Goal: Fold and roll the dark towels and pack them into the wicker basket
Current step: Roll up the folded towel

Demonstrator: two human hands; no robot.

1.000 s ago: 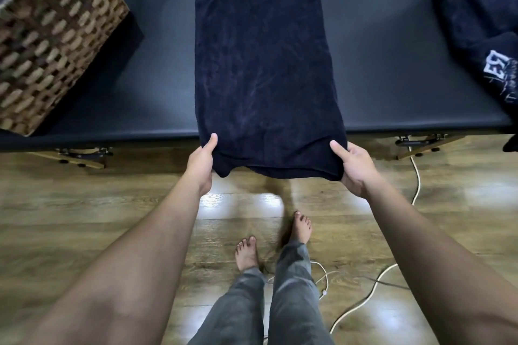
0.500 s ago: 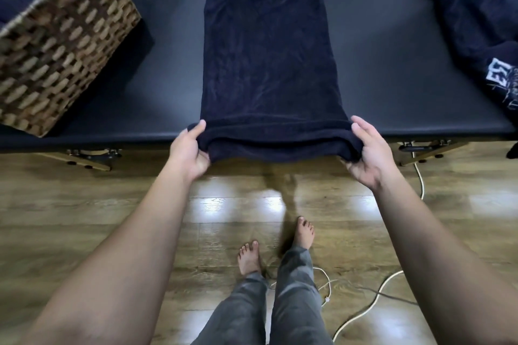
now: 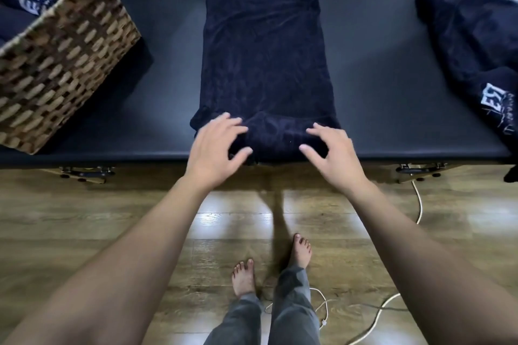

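Left hand (image 3: pixel 214 148) and right hand (image 3: pixel 332 152), fingers spread, rest on rolled near end of dark towel (image 3: pixel 265 64) on bench (image 3: pixel 378 78).

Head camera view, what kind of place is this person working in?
Probably a massage or spa room: a black padded table with folding-leg hardware, a woven wicker basket holding logo-printed dark towels, and a long dark navy towel being rolled by both hands.

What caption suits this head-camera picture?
Two bare hands, left hand and right hand, start rolling a long dark folded towel beside a brown wicker basket.
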